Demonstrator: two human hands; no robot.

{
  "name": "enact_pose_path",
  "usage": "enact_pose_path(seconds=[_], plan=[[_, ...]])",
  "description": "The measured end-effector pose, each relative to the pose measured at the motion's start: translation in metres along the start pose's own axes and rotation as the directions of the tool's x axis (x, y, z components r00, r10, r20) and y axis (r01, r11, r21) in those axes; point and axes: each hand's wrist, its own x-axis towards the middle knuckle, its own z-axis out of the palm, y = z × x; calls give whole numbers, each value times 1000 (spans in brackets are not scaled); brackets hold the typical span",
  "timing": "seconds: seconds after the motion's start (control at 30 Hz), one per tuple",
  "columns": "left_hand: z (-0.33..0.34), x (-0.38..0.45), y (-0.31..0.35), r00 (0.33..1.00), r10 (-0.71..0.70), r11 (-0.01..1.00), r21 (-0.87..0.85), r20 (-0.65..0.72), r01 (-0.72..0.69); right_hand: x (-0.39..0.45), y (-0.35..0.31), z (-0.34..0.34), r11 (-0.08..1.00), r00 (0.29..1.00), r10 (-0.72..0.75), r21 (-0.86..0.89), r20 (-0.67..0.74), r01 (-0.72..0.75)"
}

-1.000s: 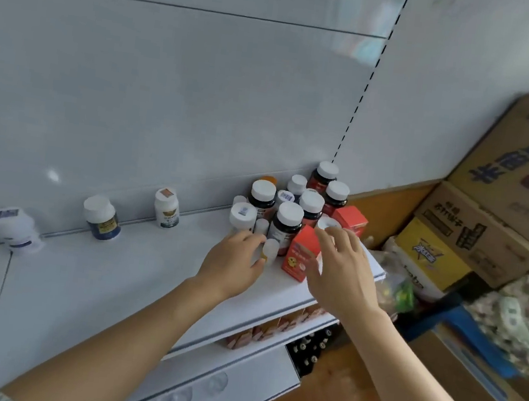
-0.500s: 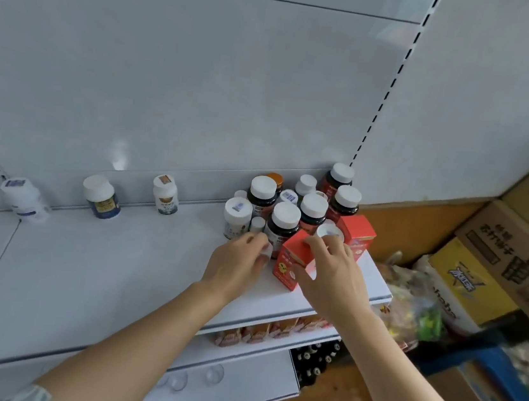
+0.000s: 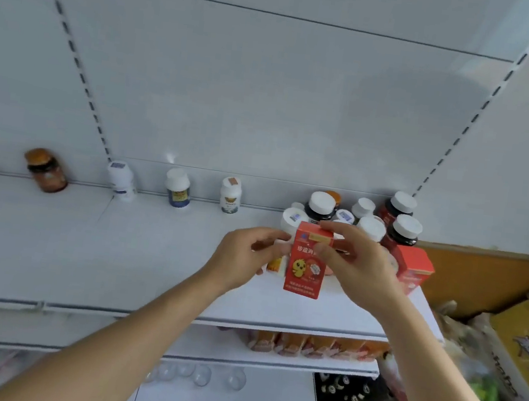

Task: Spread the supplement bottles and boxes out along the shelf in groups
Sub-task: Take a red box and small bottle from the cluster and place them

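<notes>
Since approx 0.5 s ago the red box [image 3: 307,261] has come up off the shelf [image 3: 115,265] and now stands upright in the air, front face to the camera, just in front of the bottle cluster [image 3: 354,216]; the view has also swung left, so more of the shelf shows. Right hand [image 3: 353,264] grips the box at its top, fingers curled over the upper edge, thumb on the front face. Left hand [image 3: 246,258] is curled beside the box's left edge, apparently pinching a small white bottle [image 3: 277,262], mostly hidden, so can't be sure. Step in hand, I'd judge: pulling a box out of the crowded right end. Next move prob. calls for carrying it left to bare shelf w/o knocking the cluster; second red box [image 3: 413,267] stays by the bottles. Both forearms reach up and fwd, wrists roughly level.
</notes>
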Motion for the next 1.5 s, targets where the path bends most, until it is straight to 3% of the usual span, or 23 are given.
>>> enact_pose_path(seconds=[0.4,0.77,1.07,1.4,1.5], plan=[[-114,-57,-16,996,-85,985,-154,-32,79,13,-85,84,998,993,-54,27,107,51],[-273,-143,-65,970,-128,983,-158,-206,96,5,-198,231,984,965,-172,75,196,160],[-391,-189,-100,882,-188,979,-158,-433,131,47,-292,344,933,866,-360,120,347,340],[-517,-233,-118,716,-194,977,-70,-670,200,100,-385,464,831,696,-552,235,459,504],[-545,-248,-130,686,-210,974,-89,-697,207,109,-405,500,773,646,-618,195,448,604]])
